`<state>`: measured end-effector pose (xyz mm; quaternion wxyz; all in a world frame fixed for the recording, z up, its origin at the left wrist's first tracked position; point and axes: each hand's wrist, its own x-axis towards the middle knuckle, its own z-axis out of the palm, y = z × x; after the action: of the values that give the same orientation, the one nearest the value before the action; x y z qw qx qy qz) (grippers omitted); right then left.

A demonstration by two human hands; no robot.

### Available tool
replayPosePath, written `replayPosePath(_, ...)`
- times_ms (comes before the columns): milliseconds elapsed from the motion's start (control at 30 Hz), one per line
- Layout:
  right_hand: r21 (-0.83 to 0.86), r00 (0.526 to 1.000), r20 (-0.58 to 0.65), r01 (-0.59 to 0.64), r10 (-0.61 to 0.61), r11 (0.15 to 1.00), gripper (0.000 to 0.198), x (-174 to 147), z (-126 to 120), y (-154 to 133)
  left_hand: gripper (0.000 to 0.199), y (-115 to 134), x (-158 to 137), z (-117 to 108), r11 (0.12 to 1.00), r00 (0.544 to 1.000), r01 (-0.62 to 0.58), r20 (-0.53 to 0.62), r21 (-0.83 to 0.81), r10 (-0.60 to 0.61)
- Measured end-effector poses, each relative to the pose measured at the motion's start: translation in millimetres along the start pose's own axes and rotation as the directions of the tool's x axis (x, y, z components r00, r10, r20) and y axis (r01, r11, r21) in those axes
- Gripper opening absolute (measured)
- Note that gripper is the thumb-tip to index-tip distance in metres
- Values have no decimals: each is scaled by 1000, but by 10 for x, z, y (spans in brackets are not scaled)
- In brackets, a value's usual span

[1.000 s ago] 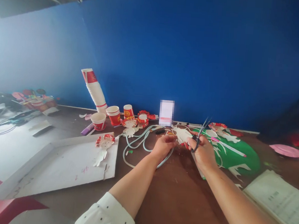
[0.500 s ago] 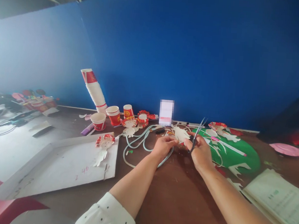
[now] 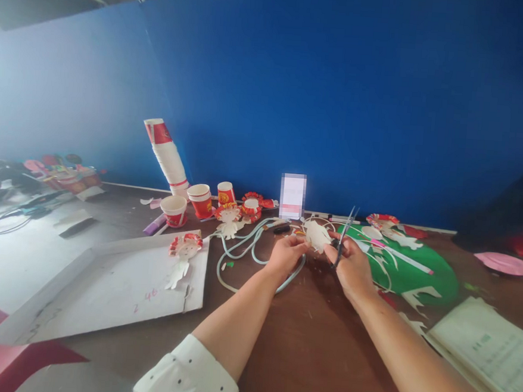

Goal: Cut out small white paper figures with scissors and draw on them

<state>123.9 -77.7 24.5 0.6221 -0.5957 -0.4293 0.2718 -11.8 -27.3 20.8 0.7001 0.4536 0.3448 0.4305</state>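
Between my hands is a white paper cut-out [image 3: 317, 236] with a jagged edge, held up over the brown table [image 3: 297, 354]. My left hand [image 3: 286, 256] pinches its left side with thumb and fingers. On the other side, my right hand [image 3: 352, 267] is closed round the black handles of a pair of scissors [image 3: 347, 229], whose blades point upward, slightly apart. Fingers of the right hand also reach the paper's right edge. Below and left of the paper, a coiled pale cable [image 3: 220, 268] lies on the table.
A leaning stack of paper cups [image 3: 168, 159] and red cups [image 3: 199, 200] stand at the back left. A cup-made figure [image 3: 186, 247] lies on a white box lid [image 3: 116, 287]. To the right are a green disc [image 3: 435, 274], a pink-white pen [image 3: 411, 261] and an open notebook [image 3: 488, 337].
The view has shifted very slightly. Both hands keep nearly the same pose, with the paper cut-out and scissors still held.
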Motion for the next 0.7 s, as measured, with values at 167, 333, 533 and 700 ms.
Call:
replayPosePath(167,1,1000,1,6,-6,1000,51,10,-3,27,39,-60,36,1,1000,993,-21,120,-3,21)
replayPosePath(333,39,999,46,-30,28,999,52,-24,22,20,36,-152,96,-16,998,996,-33,84,46,29)
replayPosePath(533,61,995,80,-68,63,996,52,-34,24,20,23,-68,57,-46,997,999,15,-31,74,-13)
replayPosePath(700,111,995,79,-72,64,991,53,15,9,50,24,-79,72,-76,965,1000,-18,-20,260,24)
